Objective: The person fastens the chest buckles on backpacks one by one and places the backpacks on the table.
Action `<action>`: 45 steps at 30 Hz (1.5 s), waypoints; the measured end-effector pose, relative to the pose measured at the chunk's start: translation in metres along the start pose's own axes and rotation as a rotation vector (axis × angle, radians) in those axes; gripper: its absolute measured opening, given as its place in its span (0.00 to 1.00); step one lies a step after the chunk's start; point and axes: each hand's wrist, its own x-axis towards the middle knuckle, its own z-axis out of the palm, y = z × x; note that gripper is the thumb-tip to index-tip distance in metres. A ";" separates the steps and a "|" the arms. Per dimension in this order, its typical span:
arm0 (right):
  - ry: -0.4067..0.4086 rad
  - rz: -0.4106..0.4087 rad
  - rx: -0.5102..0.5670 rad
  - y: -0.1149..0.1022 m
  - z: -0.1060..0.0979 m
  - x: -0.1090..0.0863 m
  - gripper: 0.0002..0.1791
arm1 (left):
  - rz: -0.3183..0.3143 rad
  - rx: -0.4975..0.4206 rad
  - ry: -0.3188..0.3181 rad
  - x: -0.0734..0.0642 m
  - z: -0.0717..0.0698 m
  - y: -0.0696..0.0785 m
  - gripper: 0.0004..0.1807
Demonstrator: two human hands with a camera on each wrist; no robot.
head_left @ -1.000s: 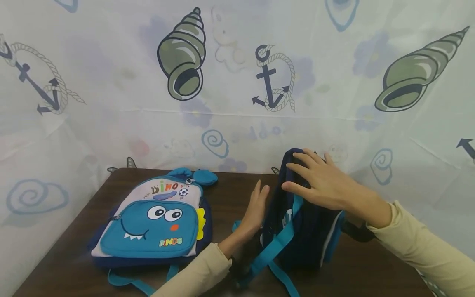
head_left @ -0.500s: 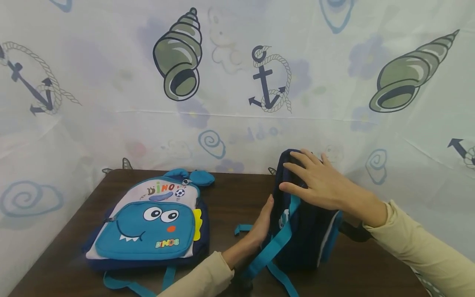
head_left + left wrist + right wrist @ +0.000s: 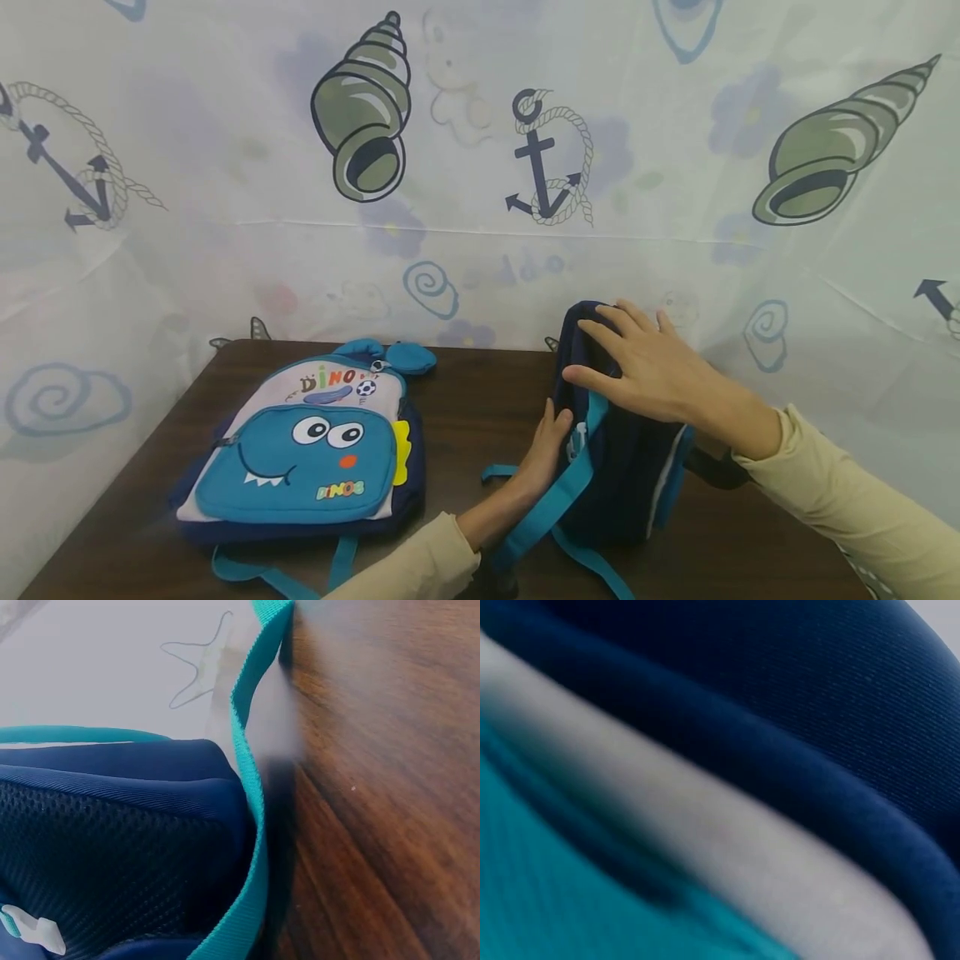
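Note:
A navy backpack point(image 3: 615, 483) stands upright on its base at the right of the table, turned sideways in the head view. My right hand point(image 3: 648, 367) lies over its upper part with fingers spread and straight. Low on the left face of the pack is my left hand point(image 3: 546, 450), fingers extended against it. A teal strap point(image 3: 555, 508) slants down across the left wrist. The left wrist view shows the mesh back panel point(image 3: 97, 855), a white buckle point(image 3: 34, 928) and the teal webbing point(image 3: 251, 802). Close-up navy fabric point(image 3: 780, 697) and teal fabric point(image 3: 547, 877) fill the right wrist view.
A second backpack point(image 3: 296, 467), with a blue dinosaur face, lies front up on the left of the brown table point(image 3: 480, 383). Its straps point(image 3: 262, 571) trail toward the front. A printed cloth point(image 3: 465, 167) hangs behind the table.
My left hand has moved right, from beside the standing backpack onto its left face. My right hand stays in nearly the same place. The strap ends have shifted slightly right.

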 end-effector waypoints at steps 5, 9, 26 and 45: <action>-0.007 0.007 0.010 0.004 0.000 -0.001 0.45 | -0.004 0.017 0.003 -0.002 0.001 -0.002 0.48; -0.017 0.021 0.015 0.009 0.000 -0.003 0.44 | 0.008 0.055 0.000 -0.001 0.002 -0.003 0.48; -0.001 0.058 0.047 0.038 0.002 -0.023 0.43 | 0.003 0.192 0.046 0.000 0.012 -0.007 0.41; -0.048 0.165 0.190 0.095 0.006 -0.046 0.43 | 0.142 0.422 0.010 0.002 0.021 -0.011 0.40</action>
